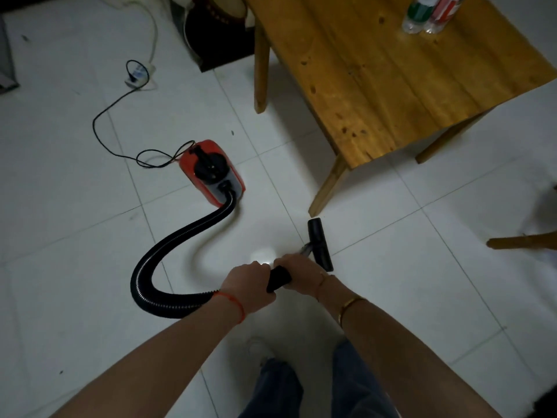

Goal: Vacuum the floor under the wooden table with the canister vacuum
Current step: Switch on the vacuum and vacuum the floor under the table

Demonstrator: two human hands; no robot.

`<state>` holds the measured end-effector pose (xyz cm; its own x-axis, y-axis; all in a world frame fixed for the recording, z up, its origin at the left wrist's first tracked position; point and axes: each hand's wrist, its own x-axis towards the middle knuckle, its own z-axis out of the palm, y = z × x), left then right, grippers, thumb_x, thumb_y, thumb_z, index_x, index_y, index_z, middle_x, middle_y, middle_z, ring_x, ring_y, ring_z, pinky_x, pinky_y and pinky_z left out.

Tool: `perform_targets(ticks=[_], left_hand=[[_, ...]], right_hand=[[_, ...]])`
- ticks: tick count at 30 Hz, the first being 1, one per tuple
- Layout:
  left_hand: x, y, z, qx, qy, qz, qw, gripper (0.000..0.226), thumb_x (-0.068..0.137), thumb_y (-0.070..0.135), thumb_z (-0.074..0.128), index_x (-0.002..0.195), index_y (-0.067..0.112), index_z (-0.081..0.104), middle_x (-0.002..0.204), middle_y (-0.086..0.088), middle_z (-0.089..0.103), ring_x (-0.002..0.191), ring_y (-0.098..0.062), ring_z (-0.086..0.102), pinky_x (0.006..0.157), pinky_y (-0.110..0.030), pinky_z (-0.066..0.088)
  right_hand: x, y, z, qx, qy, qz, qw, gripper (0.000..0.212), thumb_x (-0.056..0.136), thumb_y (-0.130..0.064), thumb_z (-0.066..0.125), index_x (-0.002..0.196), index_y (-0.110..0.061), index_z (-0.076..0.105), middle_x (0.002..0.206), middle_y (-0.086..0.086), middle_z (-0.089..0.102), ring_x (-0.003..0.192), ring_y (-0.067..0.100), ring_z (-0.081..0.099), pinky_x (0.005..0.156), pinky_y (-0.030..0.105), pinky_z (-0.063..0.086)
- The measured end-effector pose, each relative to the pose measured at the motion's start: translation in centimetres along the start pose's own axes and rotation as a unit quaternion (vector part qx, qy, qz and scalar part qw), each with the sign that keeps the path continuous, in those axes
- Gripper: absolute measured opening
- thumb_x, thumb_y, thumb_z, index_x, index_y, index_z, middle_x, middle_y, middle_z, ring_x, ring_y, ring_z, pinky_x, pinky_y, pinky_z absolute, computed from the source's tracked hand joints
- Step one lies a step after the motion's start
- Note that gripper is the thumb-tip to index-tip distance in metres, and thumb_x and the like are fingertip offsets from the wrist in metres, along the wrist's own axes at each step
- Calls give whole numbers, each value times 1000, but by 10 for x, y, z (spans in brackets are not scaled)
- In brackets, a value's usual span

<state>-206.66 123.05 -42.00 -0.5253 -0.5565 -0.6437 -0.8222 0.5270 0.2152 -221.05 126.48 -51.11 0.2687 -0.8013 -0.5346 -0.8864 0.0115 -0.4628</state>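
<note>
A red and grey canister vacuum (211,173) stands on the white tiled floor, left of the wooden table (391,70). Its black ribbed hose (168,251) curves down and round to the black handle (278,279). My left hand (247,285) grips the handle where the hose joins it. My right hand (301,276) grips the front of the handle and the metal wand. The black floor nozzle (320,244) lies on the tiles just in front of the table's near leg (330,184), outside the table.
A black power cord (102,131) runs from the vacuum to a white power strip (140,75) at the back left. Two plastic bottles (428,13) stand on the table. A dark drum-like object (217,22) sits behind the table; a wooden stool leg (521,241) pokes in at right.
</note>
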Motion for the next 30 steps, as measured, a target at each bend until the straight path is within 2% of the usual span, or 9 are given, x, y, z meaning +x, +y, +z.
perform_targets(ticks=[3,6,12,16,18,21,25,30], left_hand=[[-11,-22,5,-19,14,-7,1000,24,84,31,52,100,14,56,72,5,43,67,-18,49,62,-26,37],[-21,-43,11,-35,31,-23,999,22,84,31,52,98,14,56,65,8,35,67,-17,48,62,-25,36],[-26,-81,11,-60,66,-66,994,22,88,31,50,101,14,54,69,6,36,68,-15,47,62,-24,37],[-19,-99,3,-76,73,-93,990,21,88,30,49,101,14,53,66,9,33,65,-13,46,55,-21,33],[-11,-105,-3,-81,75,-104,988,21,88,30,49,100,14,52,66,9,33,65,-13,46,51,-21,31],[8,-108,-15,-88,76,-117,986,23,88,32,50,102,14,52,72,6,40,67,-13,47,59,-23,36],[46,-105,-38,-111,77,-132,982,24,88,33,51,104,14,53,83,2,48,70,-15,50,61,-24,37],[102,-90,-75,-148,75,-141,976,25,89,33,51,105,13,52,99,-4,60,87,-21,62,66,-26,41]], right_hand=[[12,-22,0,-6,-16,-9,1000,21,79,-4,60,101,-5,60,98,14,64,90,28,62,83,42,51],[27,-41,0,-21,-27,-29,999,19,80,-5,60,99,-5,60,98,15,64,91,29,62,83,43,50],[68,-71,-9,-45,-49,-75,995,11,82,-8,59,93,-8,57,95,14,63,87,28,61,79,37,48],[94,-81,-22,-57,-51,-104,992,11,87,-10,53,96,-5,58,95,15,63,89,27,60,84,39,48],[106,-80,-29,-57,-47,-118,990,11,87,-9,54,95,-4,58,95,16,63,89,28,60,84,40,48],[125,-70,-45,-59,-42,-130,989,10,87,-9,54,96,-4,59,97,16,62,90,28,60,84,38,48],[153,-43,-74,-66,-41,-137,988,11,87,-9,54,95,-5,60,98,15,63,89,27,61,85,39,49],[180,-2,-124,-70,-55,-134,987,14,87,-7,54,99,-4,60,105,13,62,98,25,59,87,31,45]])
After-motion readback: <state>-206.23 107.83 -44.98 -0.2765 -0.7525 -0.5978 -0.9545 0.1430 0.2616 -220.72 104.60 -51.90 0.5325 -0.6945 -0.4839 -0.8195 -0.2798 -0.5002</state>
